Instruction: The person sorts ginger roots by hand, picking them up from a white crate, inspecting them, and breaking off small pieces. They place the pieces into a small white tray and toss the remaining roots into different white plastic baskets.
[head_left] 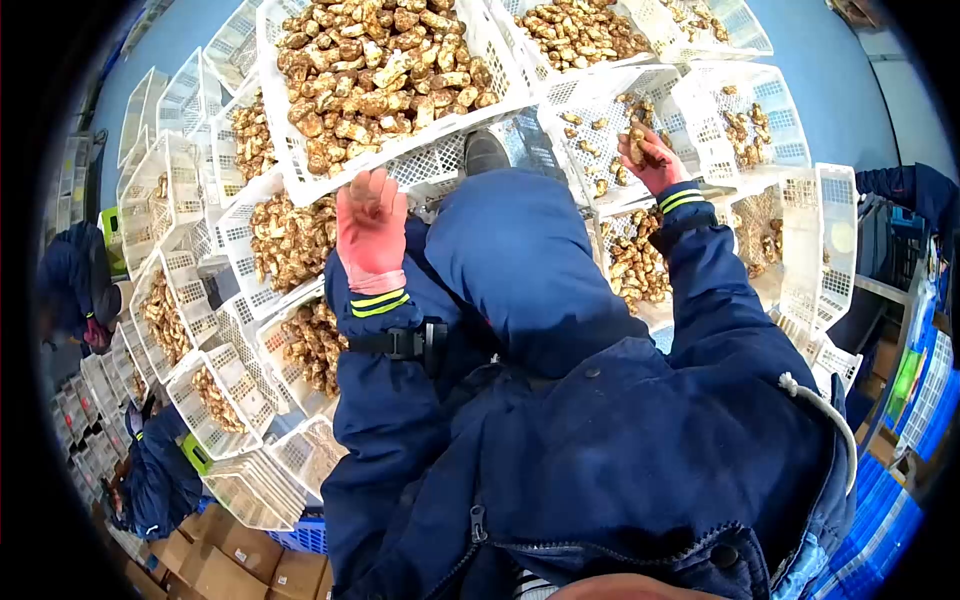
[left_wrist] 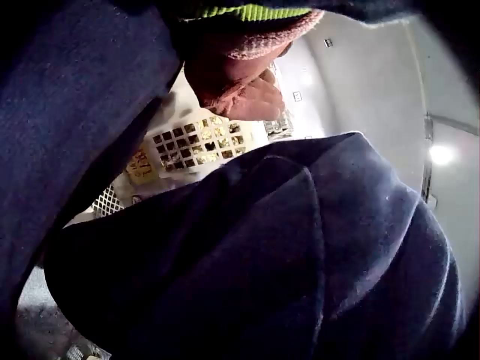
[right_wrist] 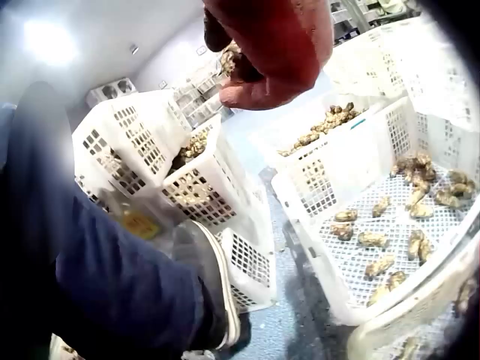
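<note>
My right hand (head_left: 655, 165), in a reddish glove, pinches a brown-and-pale stubby mushroom (head_left: 637, 142) above a white crate (head_left: 545, 115) with scattered mushrooms. In the right wrist view, part of that mushroom (right_wrist: 230, 58) shows between thumb and fingers of the hand (right_wrist: 281, 52). My left hand (head_left: 370, 225), also gloved, is held near the front corner of a large crate (head_left: 400, 145) heaped with mushrooms (head_left: 370, 70). Its fingers are loosely bent and nothing is in them. The left wrist view shows this hand (left_wrist: 247, 97) beyond a dark-blue trouser leg (left_wrist: 247, 247).
White perforated crates with mushrooms (head_left: 295, 235) surround my legs on both sides. A shoe (right_wrist: 202, 262) stands on the blue floor between crates. Other people in dark clothing (head_left: 75, 275) are at the far left. Cardboard boxes (head_left: 235, 545) lie lower left; blue crates (head_left: 870, 530) stand right.
</note>
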